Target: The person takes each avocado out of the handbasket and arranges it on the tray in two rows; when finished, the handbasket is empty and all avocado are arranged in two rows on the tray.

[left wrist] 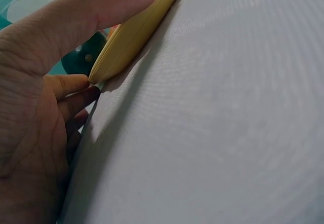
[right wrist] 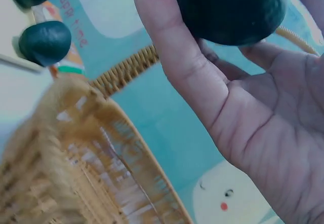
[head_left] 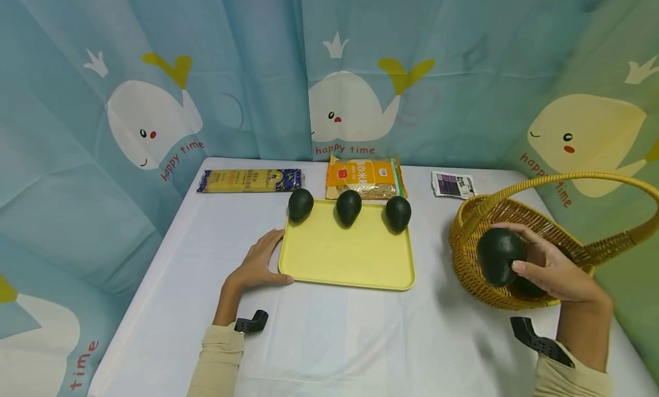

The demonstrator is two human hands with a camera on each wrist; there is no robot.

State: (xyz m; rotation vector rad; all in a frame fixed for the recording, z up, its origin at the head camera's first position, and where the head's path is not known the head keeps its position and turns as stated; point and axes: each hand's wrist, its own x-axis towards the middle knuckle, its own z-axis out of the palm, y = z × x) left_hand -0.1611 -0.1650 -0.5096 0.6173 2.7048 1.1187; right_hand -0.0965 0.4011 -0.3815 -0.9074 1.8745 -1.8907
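Observation:
My right hand (head_left: 556,271) grips a dark green avocado (head_left: 501,256) over the wicker basket (head_left: 473,282), with the thumb on its near side. The right wrist view shows that avocado (right wrist: 233,11) between fingers and thumb. More dark avocados lie in the basket, partly hidden by the hand. At the left, my left hand (head_left: 259,262) touches the near left corner of a yellow tray (head_left: 345,254), fingers along its side and thumb at its front edge. Three avocados sit along the tray's far side: one at the left corner (head_left: 301,205), one mid-edge (head_left: 349,208), one at the right (head_left: 398,214).
Behind the tray lie a long yellow and purple packet (head_left: 250,181) and an orange food bag (head_left: 365,178). A small white and purple sachet (head_left: 453,185) lies left of the basket's far side. The basket's tall handle (head_left: 582,177) arches over it. A blue whale-print curtain (head_left: 257,71) hangs behind the white table.

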